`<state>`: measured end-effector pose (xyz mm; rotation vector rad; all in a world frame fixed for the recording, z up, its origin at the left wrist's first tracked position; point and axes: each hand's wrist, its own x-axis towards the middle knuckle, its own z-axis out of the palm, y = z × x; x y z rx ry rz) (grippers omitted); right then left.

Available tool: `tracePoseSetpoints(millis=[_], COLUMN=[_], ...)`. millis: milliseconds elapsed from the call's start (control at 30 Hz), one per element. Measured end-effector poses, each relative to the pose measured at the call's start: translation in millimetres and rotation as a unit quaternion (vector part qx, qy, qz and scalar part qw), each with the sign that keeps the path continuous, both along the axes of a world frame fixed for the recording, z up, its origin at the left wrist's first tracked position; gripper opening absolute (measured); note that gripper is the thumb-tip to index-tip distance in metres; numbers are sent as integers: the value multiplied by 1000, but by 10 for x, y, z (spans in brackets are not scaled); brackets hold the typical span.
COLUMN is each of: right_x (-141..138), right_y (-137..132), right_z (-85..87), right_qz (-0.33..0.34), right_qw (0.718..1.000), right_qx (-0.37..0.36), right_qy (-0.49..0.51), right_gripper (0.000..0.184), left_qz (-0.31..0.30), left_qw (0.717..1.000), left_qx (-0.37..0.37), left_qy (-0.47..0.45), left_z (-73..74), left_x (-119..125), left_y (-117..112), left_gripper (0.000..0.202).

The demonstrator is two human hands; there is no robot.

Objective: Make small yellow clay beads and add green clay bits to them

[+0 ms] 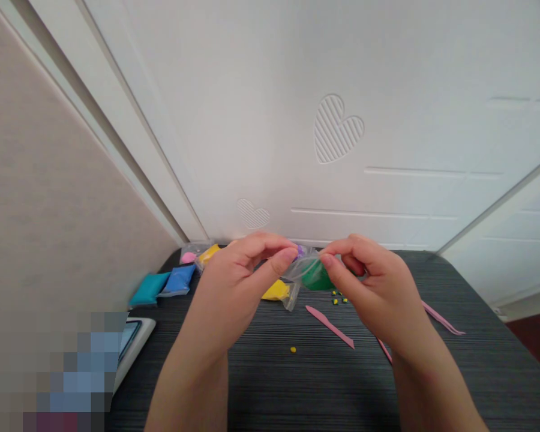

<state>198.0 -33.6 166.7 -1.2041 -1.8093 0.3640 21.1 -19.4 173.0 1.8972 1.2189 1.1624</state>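
Note:
Both my hands are raised over a dark striped table (297, 384) and pinch one small clear plastic bag of green clay (315, 276). My left hand (247, 270) grips the bag's left edge between thumb and fingers. My right hand (369, 279) pinches its right edge. A yellow clay bag (276, 291) lies on the table just behind and below the left thumb. Tiny yellow and green clay bits (338, 296) sit under the green bag, and one yellow crumb (293, 349) lies nearer to me.
Pink plastic modelling tools (329, 326) (441, 319) lie on the table around my right hand. At the back left are bags of teal (149, 289), blue (178, 279), pink (189, 256) and yellow (208, 254) clay. A white device (135, 342) sits at the left edge. A white panelled wall stands close behind.

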Motion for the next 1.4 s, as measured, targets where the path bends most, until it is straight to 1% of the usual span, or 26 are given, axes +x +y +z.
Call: tracePoseSetpoints(millis=[67,133,233,333,533,700,833,1000,1167,1300,1400], right_x=[-2,1,3,-7,-19,-6,-11,-39,-54,-44,-33], right_y=[5,10,16,22,22,10,14,19,4,-9,-11], right_z=[-10,-20,-32,-41,-33,1,10,4,-4,8,18], right_qz=[0,-7,-12,-5,0,14,19,32,28,39,35], right_qw=[1000,1000,1000,1000,1000,999,999,999,999,999,999], right_qx=[1,3,1,-4,7,-2,-8,-6,3,5,15], right_qy=[-5,1,18,21,8,-32,-39,-38,-30,-28,-33], right_gripper=[8,7,6,6,7,6,6,7,9,8,8], left_qz=[-25,-36,-31,-23,-24,-36,-33,-23,-16,-13,-9], left_qw=[999,999,997,996,994,992,990,990,991,991,991], left_qx=[-21,-21,14,37,54,54,54,64,67,76,80], left_qy=[11,33,65,74,96,111,124,124,113,112,109], left_z=[-14,-30,-38,-33,-24,-5,8,9,12,24,26], left_x=[5,19,41,56,71,80,93,111,115,120,128], left_y=[21,30,22,12,18,-2,0,-5,-17,-35,-47], left_gripper=[18,21,18,13,7,8,9,11,13,12,11])
